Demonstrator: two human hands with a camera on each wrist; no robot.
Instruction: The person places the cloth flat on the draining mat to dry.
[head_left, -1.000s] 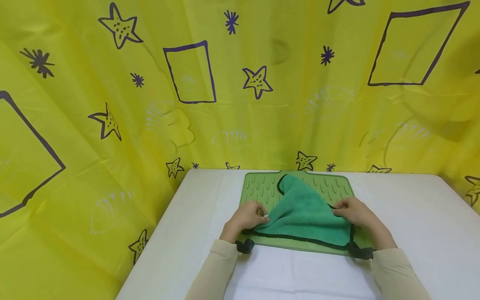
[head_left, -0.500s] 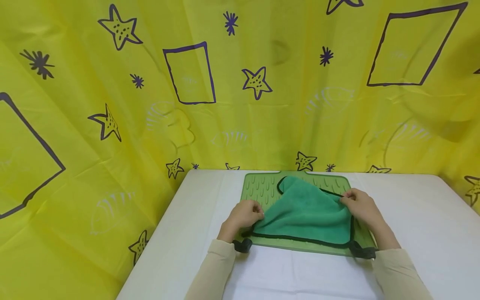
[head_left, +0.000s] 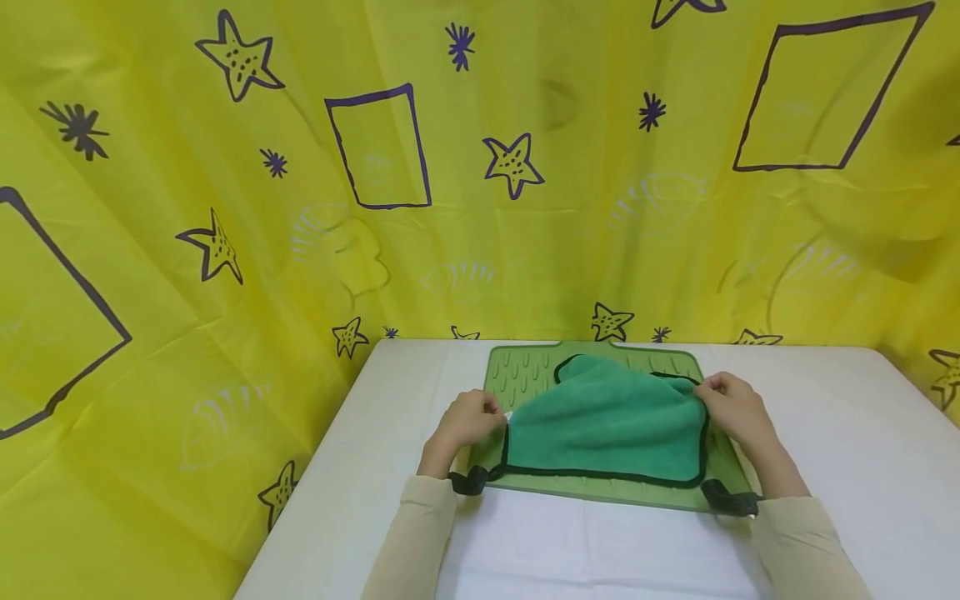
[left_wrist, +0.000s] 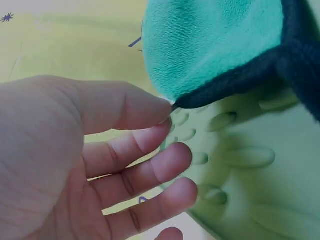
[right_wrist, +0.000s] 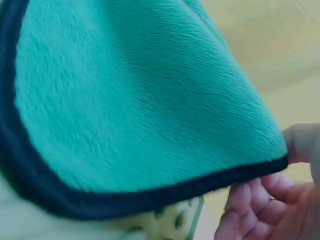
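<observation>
A green cloth with black edging lies spread over a light green ridged mat, its middle rumpled and its far corner folded over. My left hand pinches the cloth's left edge between thumb and index finger, with a bit of white showing there. In the left wrist view the other fingers of that hand spread beneath the black edging. On the opposite side my right hand pinches the right edge of the cloth, lifting it; the right wrist view shows the raised cloth sloping up to those fingers.
The mat rests on a white table close to its back edge. A yellow curtain printed with stars and frames hangs behind and to the left. Black straps circle both wrists.
My right hand has moved up and right along the cloth's edge, and my left hand outward to the left. The cloth has been drawn wider, its peak flatter and its left side unfolded.
</observation>
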